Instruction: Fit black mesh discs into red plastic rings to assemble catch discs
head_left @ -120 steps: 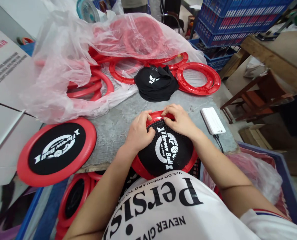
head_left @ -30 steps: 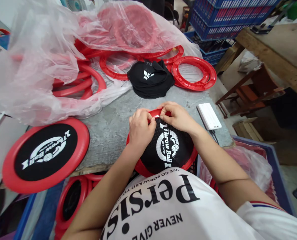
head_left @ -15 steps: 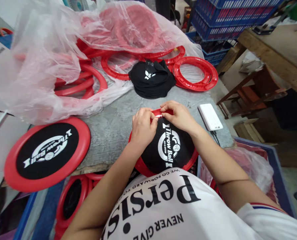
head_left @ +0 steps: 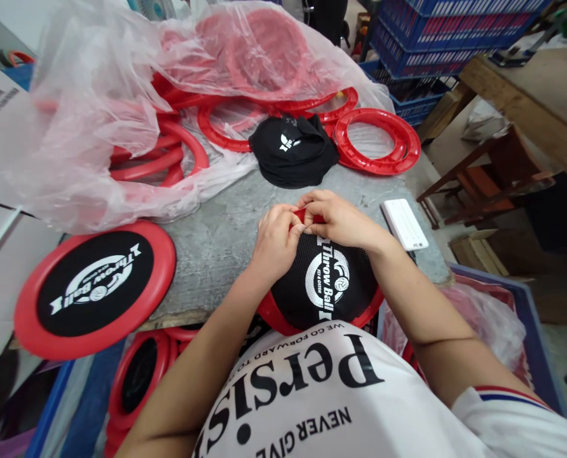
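A red ring with a black mesh cover printed "Throw Ball" (head_left: pixel 325 286) leans between my body and the grey table (head_left: pixel 217 235). My left hand (head_left: pixel 274 243) pinches the mesh at the ring's far rim, fingers closed. My right hand (head_left: pixel 341 219) grips the same rim just to the right, fingertips meeting those of the left. Only a sliver of the red rim shows between them.
A finished red disc with black mesh (head_left: pixel 95 286) lies at the left. Loose red rings (head_left: pixel 377 141) and a clear plastic bag of rings (head_left: pixel 135 108) fill the far side, with a pile of black mesh covers (head_left: pixel 293 151). A white power bank (head_left: pixel 404 224) lies right. Blue crates (head_left: pixel 436 32) stand behind.
My two hands have closed in on each other at the ring's far rim, and the mesh now covers more of the red edge. The ring has tilted slightly toward me.
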`<state>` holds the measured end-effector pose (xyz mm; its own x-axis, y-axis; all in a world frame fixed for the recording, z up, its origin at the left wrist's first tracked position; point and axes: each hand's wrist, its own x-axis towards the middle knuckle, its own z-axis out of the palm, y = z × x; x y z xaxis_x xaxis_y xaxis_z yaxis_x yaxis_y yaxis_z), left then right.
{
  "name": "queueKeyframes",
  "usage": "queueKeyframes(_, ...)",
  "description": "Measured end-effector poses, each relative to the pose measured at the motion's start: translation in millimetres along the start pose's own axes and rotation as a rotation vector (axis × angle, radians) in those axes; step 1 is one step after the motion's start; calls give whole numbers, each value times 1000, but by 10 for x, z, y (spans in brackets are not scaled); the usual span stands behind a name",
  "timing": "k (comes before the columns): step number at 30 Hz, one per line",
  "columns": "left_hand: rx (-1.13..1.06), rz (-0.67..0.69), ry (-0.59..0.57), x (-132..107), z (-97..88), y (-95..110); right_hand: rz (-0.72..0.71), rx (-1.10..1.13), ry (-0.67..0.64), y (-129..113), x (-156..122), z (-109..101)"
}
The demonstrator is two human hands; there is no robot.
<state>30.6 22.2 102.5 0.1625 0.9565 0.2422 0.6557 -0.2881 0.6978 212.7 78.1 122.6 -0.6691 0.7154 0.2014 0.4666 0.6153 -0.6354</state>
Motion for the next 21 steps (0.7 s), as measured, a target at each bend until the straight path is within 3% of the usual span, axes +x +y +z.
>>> queueKeyframes(8, -47, 29, -45, -79, -105, -61, 41, -34, 47, 66, -59, 50)
queueKeyframes(21, -43, -16, 64, -66, 76, -61, 54, -35, 60, 59, -62, 58)
